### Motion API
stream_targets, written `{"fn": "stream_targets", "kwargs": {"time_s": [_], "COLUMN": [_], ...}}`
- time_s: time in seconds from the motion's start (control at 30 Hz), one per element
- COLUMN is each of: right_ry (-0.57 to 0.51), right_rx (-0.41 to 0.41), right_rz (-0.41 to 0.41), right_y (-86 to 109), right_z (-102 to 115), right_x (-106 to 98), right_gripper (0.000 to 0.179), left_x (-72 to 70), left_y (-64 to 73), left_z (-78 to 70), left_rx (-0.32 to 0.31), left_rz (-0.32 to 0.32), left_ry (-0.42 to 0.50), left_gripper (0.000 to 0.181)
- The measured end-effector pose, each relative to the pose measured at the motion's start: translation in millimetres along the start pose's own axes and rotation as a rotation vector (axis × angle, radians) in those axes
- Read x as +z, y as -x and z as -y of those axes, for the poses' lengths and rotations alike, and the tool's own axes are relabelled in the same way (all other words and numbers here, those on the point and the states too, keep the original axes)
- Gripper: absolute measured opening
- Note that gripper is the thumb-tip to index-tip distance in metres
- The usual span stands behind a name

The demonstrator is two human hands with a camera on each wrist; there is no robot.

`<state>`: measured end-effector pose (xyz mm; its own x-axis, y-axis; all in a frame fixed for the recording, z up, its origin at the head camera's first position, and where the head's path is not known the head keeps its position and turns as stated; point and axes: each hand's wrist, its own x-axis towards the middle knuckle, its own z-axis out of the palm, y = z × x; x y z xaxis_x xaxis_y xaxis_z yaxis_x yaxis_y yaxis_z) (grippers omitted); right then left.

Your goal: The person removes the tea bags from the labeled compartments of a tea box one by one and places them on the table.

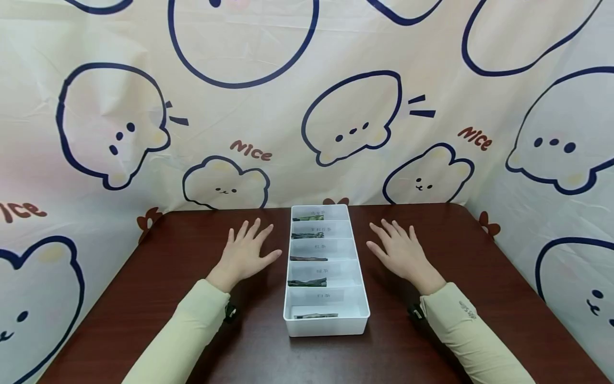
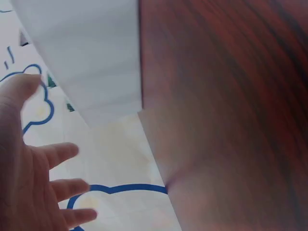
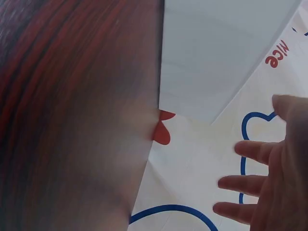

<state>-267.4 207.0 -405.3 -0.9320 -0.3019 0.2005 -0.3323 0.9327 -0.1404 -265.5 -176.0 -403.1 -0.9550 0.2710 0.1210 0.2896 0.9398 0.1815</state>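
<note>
White divided box (image 1: pixel 328 328) mid-table, packets (image 1: pixel 307 282) in all five compartments. Left hand (image 1: pixel 244 254) at left, right hand (image 1: pixel 400 254) at right: fingers spread, nothing held. Handling judged not under way; remainder unclear.

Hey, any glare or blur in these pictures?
Head view: white box fairly crisp, soft sheen on the table before it; left wrist view: left hand soft, pale glare toward the table's edge; right wrist view: right hand slightly blurred, similar glare.

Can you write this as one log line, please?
left hand: empty | right hand: empty | box: on table, between hands | packets: in box
</note>
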Motion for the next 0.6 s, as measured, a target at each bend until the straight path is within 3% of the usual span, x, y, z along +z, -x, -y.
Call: {"fn": "stream_targets", "kwargs": {"time_s": [0.13, 0.3, 0.43, 0.6], "right_ry": [-0.005, -0.066, -0.105, -0.193], "right_rx": [-0.014, 0.013, 0.028, 0.032], "right_rz": [0.021, 0.099, 0.124, 0.12], "right_y": [0.5, 0.1, 0.1, 0.8], "right_z": [2.7, 4.6, 5.4, 6.5], "right_x": [-2.7, -4.3, -5.4, -7.4], "right_gripper": [0.044, 0.027, 0.021, 0.02], "left_x": [-5.1, -9.6, -10.1, -10.4], "left_y": [1.6, 3.0, 2.7, 2.5], "left_z": [-0.1, -4.5, -6.4, -6.7], "left_rx": [0.026, -0.025, -0.032, -0.019], "left_rz": [0.029, 0.109, 0.141, 0.135], "left_ry": [0.058, 0.154, 0.175, 0.175], "left_gripper": [0.061, 0.042, 0.036, 0.035]}}
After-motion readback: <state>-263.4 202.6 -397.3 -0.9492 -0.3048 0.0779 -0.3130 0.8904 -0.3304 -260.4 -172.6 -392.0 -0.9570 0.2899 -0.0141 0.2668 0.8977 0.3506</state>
